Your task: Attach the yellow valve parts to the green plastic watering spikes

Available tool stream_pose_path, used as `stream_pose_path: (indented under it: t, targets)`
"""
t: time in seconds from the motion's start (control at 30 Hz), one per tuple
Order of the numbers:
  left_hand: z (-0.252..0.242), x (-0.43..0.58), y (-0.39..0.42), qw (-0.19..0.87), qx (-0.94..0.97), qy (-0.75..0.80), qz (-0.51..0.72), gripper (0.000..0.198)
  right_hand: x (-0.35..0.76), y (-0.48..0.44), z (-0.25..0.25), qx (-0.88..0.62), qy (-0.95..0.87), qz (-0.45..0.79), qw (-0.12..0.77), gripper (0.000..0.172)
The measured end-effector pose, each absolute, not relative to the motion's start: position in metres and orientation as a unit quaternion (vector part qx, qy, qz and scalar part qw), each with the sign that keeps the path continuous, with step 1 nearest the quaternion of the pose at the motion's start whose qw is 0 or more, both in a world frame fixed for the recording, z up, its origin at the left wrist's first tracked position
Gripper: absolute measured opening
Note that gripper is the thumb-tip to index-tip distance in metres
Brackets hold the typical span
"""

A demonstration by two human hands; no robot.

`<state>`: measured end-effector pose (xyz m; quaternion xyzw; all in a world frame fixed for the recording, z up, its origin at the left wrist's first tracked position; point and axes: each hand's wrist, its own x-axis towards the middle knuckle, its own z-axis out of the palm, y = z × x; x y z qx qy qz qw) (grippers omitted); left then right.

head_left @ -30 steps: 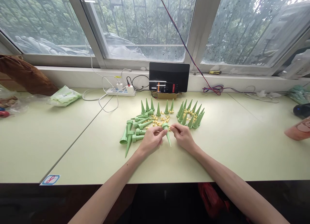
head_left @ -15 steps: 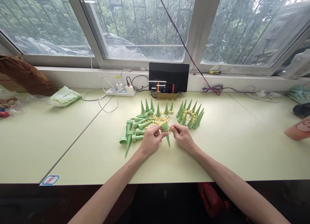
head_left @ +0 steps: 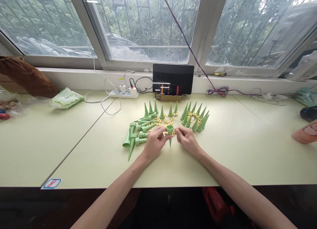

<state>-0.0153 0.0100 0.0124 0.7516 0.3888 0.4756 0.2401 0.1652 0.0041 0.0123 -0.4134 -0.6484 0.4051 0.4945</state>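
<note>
My left hand (head_left: pixel 157 141) is closed on a green watering spike (head_left: pixel 170 128), gripping it below the ringed cap. The spike's wide open end faces up and toward me, and its tip points down. At its right side my right hand (head_left: pixel 186 138) pinches a small yellow valve (head_left: pixel 173 133), mostly hidden by the fingertips. Loose yellow valves (head_left: pixel 168 122) lie beyond the hands. Several green spikes (head_left: pixel 132 143) lie on their sides to the left. Others stand tip up in a row (head_left: pixel 162 112) behind and in a ring (head_left: pixel 194 125) at right.
A tablet (head_left: pixel 173 77) with a phone (head_left: pixel 170 90) before it leans at the back of the table (head_left: pixel 235 156). Left of it are a power strip (head_left: pixel 123 94) and white cables. A wipes pack (head_left: pixel 66 98) lies at left, a pinkish bottle (head_left: pixel 305 133) at far right.
The spike in my left hand has turned from a slant to nearly straight, its open end now more toward me. My right hand stays close beside it.
</note>
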Motion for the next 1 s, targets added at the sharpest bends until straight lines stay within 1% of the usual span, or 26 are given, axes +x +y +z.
stream_pose_path:
  t: [0.23, 0.43, 0.57, 0.7, 0.8, 0.87, 1.0]
  targets:
    - [0.009, -0.017, 0.011, 0.158, 0.788, 0.343, 0.487, 0.015, 0.165, 0.001, 0.018, -0.405, -0.646, 0.423, 0.489, 0.044]
    - [0.009, -0.021, 0.011, 0.104, 0.813, 0.328, 0.47, 0.023, 0.165, 0.0, 0.021, -0.398, -0.645, 0.442, 0.48, 0.044]
    - [0.01, -0.021, 0.008, 0.113, 0.813, 0.344, 0.455, 0.025, 0.165, 0.0, 0.022, -0.404, -0.646, 0.444, 0.472, 0.046]
    - [0.015, -0.017, 0.005, 0.176, 0.783, 0.382, 0.458, 0.021, 0.164, 0.001, 0.019, -0.409, -0.636, 0.452, 0.474, 0.047]
    - [0.02, -0.013, 0.004, 0.28, 0.726, 0.412, 0.474, 0.021, 0.16, 0.002, 0.017, -0.413, -0.619, 0.456, 0.488, 0.046]
    - [0.023, -0.011, 0.003, 0.351, 0.682, 0.426, 0.479, 0.025, 0.159, 0.002, 0.016, -0.415, -0.607, 0.461, 0.497, 0.046]
    - [0.025, -0.009, 0.004, 0.45, 0.62, 0.426, 0.482, 0.042, 0.158, 0.003, 0.019, -0.403, -0.581, 0.508, 0.492, 0.044]
